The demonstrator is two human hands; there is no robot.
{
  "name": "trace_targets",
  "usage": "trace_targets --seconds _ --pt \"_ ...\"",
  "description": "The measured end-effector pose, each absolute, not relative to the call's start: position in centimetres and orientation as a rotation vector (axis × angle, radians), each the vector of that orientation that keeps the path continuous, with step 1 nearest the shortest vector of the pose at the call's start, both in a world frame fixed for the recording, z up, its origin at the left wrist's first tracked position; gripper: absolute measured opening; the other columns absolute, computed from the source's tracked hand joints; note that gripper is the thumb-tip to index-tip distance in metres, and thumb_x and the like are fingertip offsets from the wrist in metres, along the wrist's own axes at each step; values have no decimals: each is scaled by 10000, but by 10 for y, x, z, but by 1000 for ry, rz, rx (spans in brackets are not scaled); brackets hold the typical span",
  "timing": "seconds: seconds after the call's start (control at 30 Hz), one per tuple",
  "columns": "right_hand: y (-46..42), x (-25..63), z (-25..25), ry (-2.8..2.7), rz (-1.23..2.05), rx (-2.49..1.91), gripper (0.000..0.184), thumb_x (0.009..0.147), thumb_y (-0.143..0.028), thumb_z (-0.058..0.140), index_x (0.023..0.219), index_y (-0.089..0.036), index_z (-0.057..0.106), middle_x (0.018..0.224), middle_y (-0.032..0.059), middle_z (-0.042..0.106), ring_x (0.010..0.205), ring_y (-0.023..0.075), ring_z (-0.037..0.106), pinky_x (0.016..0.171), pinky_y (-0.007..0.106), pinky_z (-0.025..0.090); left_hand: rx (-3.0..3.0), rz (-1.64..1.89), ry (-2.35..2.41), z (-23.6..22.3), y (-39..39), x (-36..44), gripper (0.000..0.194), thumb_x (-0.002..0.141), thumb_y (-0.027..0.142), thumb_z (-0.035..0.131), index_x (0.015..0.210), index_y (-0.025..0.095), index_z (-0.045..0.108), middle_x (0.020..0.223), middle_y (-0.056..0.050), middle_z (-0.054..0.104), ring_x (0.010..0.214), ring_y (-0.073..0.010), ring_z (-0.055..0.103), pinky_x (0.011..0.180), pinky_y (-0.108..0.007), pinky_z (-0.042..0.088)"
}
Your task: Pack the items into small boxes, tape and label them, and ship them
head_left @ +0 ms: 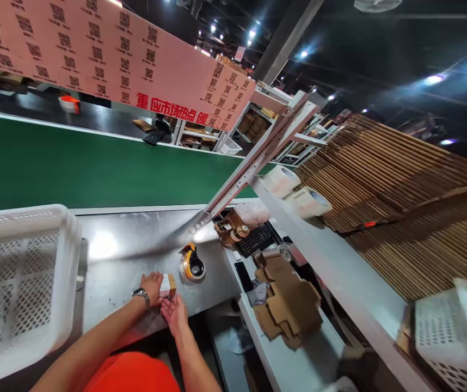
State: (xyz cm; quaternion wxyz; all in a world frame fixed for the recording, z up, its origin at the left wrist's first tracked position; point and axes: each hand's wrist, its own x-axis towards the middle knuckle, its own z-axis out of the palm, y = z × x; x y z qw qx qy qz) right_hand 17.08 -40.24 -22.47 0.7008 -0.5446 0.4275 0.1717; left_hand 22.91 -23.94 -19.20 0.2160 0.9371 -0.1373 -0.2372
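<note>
Metal counter (135, 245): left hand (152, 287) against small box (171, 283), right hand (175, 314) palm-up at its 6 o'clock, grips indeterminate; uneven pressure could skid it into the 2 o'clock tape dispenser (188, 264).

- Worktop (135, 277), 8 o'clock: smooth, glossy metal noted.
- Crate (64, 261), 8 o'clock, outer edge: perforated plastic observed.
- Small box (172, 285), 7 o'clock: matt cardboard, paper label (164, 284) recorded.
- Stack (384, 190), 3 o'clock: corrugated cardboard, rough ridges seen.
</note>
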Motion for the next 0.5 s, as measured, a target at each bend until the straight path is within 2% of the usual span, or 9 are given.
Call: trace_targets --seconds 0.1,0.23,0.4,0.5 --pt "-408 184 -218 945 447 -1123 523 1057 -752 557 924 -259 672 852 69 783 899 252 839 794 343 666 2595 -648 -364 -194 -241 227 972 803 193 753 1749 92 552 1824 -326 522 1698 -530 497 1400 -730 357" --pt "-421 208 -213 879 613 -1122 505 1071 -664 614 997 -188 764 864 107 832 745 207 768 665 288 619 2599 -642 -316 -199 -246 224 950 836 166 757 1756 65 543 1818 -333 527 1714 -521 483 1427 -701 333" --pt "-433 231 -215 770 789 -1258 295 907 -453 883 945 -186 763 725 75 809 612 186 717 541 237 563 2623 -673 -257 -205 -252 218 1020 838 136 781 1811 105 476 1918 -284 391 1806 -484 333 1484 -691 205" --pt "-440 237 -216 695 824 -1280 351 810 -451 977 909 -211 740 701 55 805 607 183 729 534 233 576 2622 -649 -115 -205 -244 208 1118 769 211 885 1808 144 480 1962 -279 272 1835 -509 222 1485 -697 198"
